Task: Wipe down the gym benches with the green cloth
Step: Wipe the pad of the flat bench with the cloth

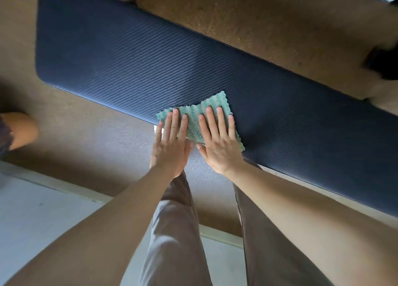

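One green cloth point(212, 101) lies flat on the near edge of one dark blue ribbed bench point(107, 59), close to the middle of the view. The bench pad runs from 10 o'clock to 4 o'clock. Two hands press on the cloth side by side, both spread flat with straight fingers and neither pinching the fabric.

The left hand point(170, 144) covers the cloth's 8 o'clock part. Its palm hangs past the bench edge over the floor point(258, 27). The right hand point(219, 144) covers the 5 o'clock part, thumb angled toward the left hand.

From the fingertips, the cloth reaches on toward 12 o'clock. One strip of it shows between the two hands, and one corner pokes out at 4 o'clock of the right hand.

Two grey trouser legs point(172, 232) stand at 6 o'clock between the forearms.
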